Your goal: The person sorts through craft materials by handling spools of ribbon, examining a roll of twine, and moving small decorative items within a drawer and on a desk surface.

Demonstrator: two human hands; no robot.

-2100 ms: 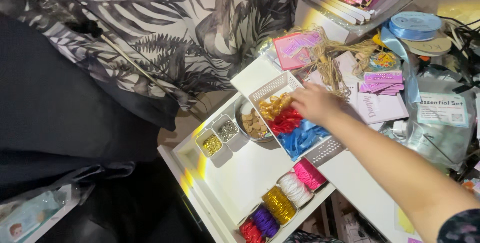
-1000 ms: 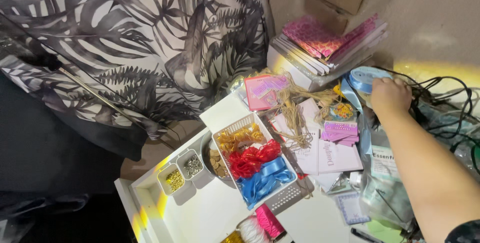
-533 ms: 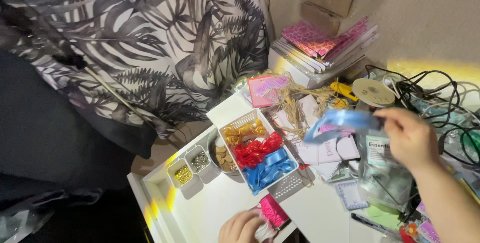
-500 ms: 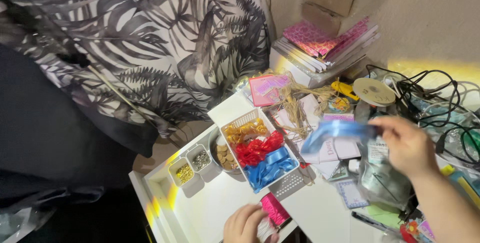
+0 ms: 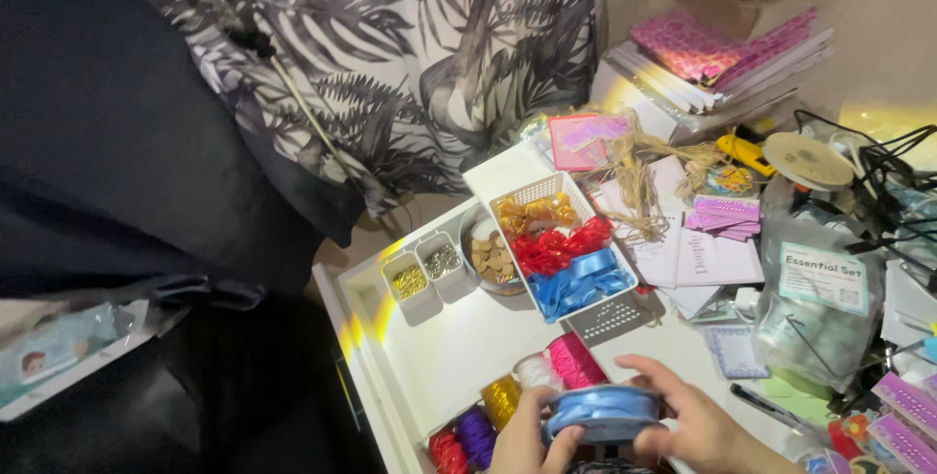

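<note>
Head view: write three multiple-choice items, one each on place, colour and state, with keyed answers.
1. Where are the bows? A in the white basket; B on the book stack; C on the floor.
2. What colour is the spool in both hands? A red; B light blue; C gold.
3. How is the drawer? A shut; B open; C removed.

A: bows fill the basket.
B: left hand and right hand grip a light blue spool.
B: the drawer stands pulled out, its contents showing.
</note>
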